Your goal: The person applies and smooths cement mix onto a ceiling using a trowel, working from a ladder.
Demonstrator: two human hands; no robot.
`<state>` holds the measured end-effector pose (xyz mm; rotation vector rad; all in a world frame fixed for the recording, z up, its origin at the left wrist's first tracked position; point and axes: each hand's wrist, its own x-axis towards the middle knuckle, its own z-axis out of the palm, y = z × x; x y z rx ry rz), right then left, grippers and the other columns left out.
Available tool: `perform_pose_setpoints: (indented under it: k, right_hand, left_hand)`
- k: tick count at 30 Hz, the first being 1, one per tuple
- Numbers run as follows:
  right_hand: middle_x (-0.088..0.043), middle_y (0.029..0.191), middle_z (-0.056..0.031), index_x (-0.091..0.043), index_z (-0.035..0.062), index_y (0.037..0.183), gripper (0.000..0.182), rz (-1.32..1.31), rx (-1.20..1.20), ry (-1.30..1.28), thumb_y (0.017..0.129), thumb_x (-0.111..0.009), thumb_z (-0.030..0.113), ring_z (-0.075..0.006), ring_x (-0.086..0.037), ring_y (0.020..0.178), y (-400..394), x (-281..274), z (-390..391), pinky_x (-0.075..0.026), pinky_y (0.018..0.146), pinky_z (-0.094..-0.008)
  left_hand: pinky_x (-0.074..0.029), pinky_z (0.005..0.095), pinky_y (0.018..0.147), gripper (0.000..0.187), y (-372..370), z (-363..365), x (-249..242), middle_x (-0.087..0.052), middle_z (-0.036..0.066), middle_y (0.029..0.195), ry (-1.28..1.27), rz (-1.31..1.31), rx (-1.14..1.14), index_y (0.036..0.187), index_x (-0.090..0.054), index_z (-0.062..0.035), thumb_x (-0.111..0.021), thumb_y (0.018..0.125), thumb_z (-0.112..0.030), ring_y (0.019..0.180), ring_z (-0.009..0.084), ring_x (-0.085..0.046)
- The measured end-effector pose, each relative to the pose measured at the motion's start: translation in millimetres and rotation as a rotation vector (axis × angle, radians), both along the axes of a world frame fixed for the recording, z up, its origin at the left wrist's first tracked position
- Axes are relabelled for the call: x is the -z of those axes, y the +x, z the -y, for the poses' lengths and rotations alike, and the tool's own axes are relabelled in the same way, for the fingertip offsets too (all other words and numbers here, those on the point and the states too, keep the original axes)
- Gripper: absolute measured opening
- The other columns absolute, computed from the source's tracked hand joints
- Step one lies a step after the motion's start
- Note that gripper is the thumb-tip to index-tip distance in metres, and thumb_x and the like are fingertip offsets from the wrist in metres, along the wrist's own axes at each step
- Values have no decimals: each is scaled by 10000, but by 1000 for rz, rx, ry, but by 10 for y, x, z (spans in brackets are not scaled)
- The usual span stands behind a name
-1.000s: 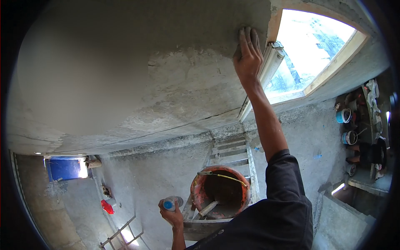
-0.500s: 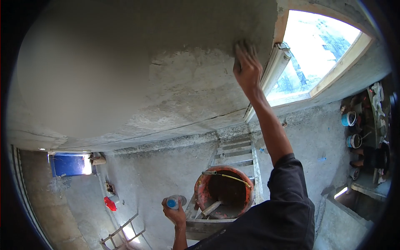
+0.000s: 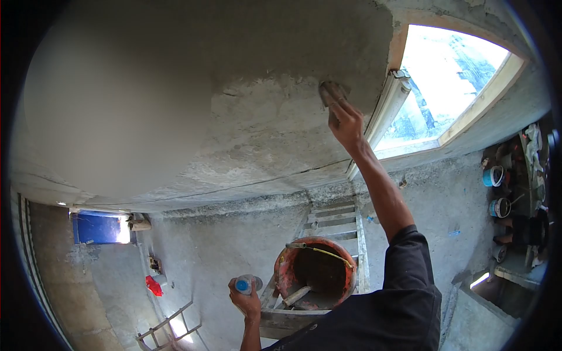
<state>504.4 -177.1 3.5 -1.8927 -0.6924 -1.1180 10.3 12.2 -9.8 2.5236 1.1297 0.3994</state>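
Up on the grey plastered wall (image 3: 263, 128), my right hand (image 3: 345, 117) presses a small flat tool (image 3: 335, 93), thin and greyish, against the surface, left of the window frame. Darker, smoother plaster lies above the hand and rougher, lighter wall below. My left hand (image 3: 246, 298), low in the view, is wrapped round a clear bottle with a blue cap (image 3: 242, 285). Beside it, an orange-red bucket (image 3: 283, 272) with a yellowish handle stands at the ladder, a tool with a pale handle (image 3: 297, 295) inside it.
A wooden ladder (image 3: 362, 251) stands below me. The bright window (image 3: 456, 76) is at upper right. Pails (image 3: 493, 176) and a person's dark clothing (image 3: 527, 229) show at far right. A second ladder (image 3: 170, 327), a red object (image 3: 154, 285) and a blue panel (image 3: 99, 228) are left.
My right hand has moved down the wall with the flat tool, which now shows more clearly. My left hand still holds the bottle in nearly the same place.
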Motion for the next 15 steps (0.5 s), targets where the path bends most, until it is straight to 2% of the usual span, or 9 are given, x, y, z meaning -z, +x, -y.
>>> perform_pose_setpoints:
  k: [2,4,5,8,10,13,15]
  right_hand:
    - [-577,1250,-119,-637,106,1164,610,35,-12,63,616,-563,-151,-305,-541,1170,34,-120,64,-469,980,-382]
    - [-562,1261,-144,-631,105,1170,620,157,108,241,609,-567,-153,-311,-552,1153,217,-425,138,-476,971,-381]
    - [-562,1261,-144,-631,105,1170,620,155,110,242,609,-567,-153,-311,-552,1153,278,-423,122,-476,971,-381]
    - [-582,1247,-103,-639,133,1173,591,81,174,187,661,-559,-151,-265,-599,1092,303,-274,50,-508,930,-357]
    - [-559,1253,-163,-628,91,1166,604,-178,48,69,620,-564,-159,-311,-574,1117,79,-19,-76,-520,904,-359]
    - [-559,1255,-160,-627,89,1167,590,-207,30,66,633,-568,-154,-306,-580,1109,-175,46,-81,-531,884,-348]
    - [-559,1259,-151,-622,88,1176,593,-148,65,157,635,-573,-150,-296,-583,1107,9,-116,-13,-528,886,-346]
  left_hand:
    - [-417,499,815,517,-5,-7,33,-569,210,1027,-5,4,8,1120,-464,3,-751,760,-232,944,420,-552]
    - [-417,499,814,517,-27,-33,11,-569,211,1026,-2,0,22,1119,-463,3,-750,761,-236,946,421,-552]
    - [-416,500,816,517,-23,-23,12,-569,212,1024,8,1,15,1118,-464,4,-751,761,-237,950,421,-552]
    - [-416,500,818,513,-10,6,13,-570,213,1024,-1,2,3,1115,-466,4,-750,763,-237,958,419,-552]
    - [-417,499,820,510,9,-19,1,-570,212,1026,-7,9,-5,1114,-467,5,-749,764,-236,962,419,-552]
    - [-421,495,817,508,2,-4,17,-569,209,1031,-7,1,3,1112,-469,6,-751,764,-234,955,418,-554]
    - [-425,492,806,504,-1,-8,13,-572,207,1017,10,5,7,1108,-472,4,-755,758,-222,945,419,-557]
